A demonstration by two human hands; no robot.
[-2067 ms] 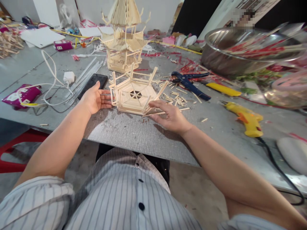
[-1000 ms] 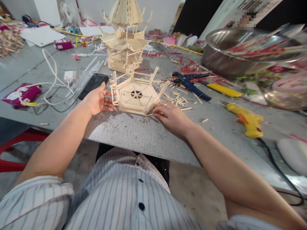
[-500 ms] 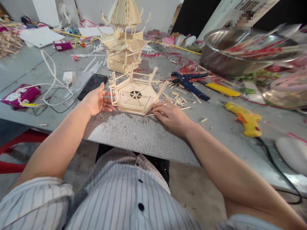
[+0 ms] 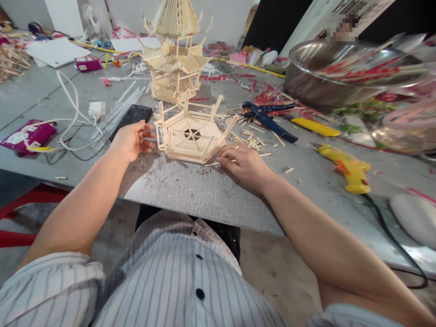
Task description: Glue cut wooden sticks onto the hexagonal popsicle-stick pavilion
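A hexagonal roof piece (image 4: 192,136) made of thin wooden sticks lies on the grey table (image 4: 190,190) in front of me. My left hand (image 4: 132,140) rests at its left side, fingers curled loosely and apart, just off the sticks. My right hand (image 4: 243,163) lies at its right front corner, fingers pinched on a loose wooden stick (image 4: 215,163) flat on the table. Behind the roof piece stands a tall stick pagoda (image 4: 175,54).
A black phone (image 4: 131,119) and white charger cable (image 4: 73,113) lie left of the roof. Blue cutters (image 4: 267,119), a yellow knife (image 4: 315,127), a yellow glue gun (image 4: 347,169) and scattered stick offcuts (image 4: 250,138) lie right. A steel bowl (image 4: 340,72) sits back right.
My right hand came down onto the table and closed on the loose stick by the roof's corner. My left hand drew back slightly from the roof's left side.
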